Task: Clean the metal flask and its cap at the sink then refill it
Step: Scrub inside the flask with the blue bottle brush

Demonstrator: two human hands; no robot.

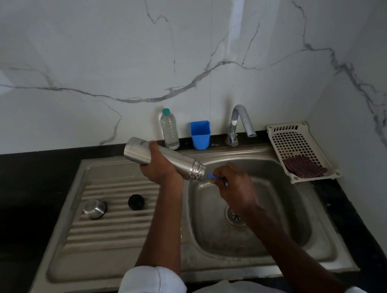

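Flask: centre frame, stiff, slippery steel; your left hand wraps its middle.
Right hand: fingers pinch a blue tool.

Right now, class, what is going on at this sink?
A person tilts an uncapped metal flask over the sink basin, gripped in the left hand. The right hand holds a small blue-tipped tool at the flask's mouth. The metal cap and a black stopper lie on the drainboard. No water visibly runs from the tap.
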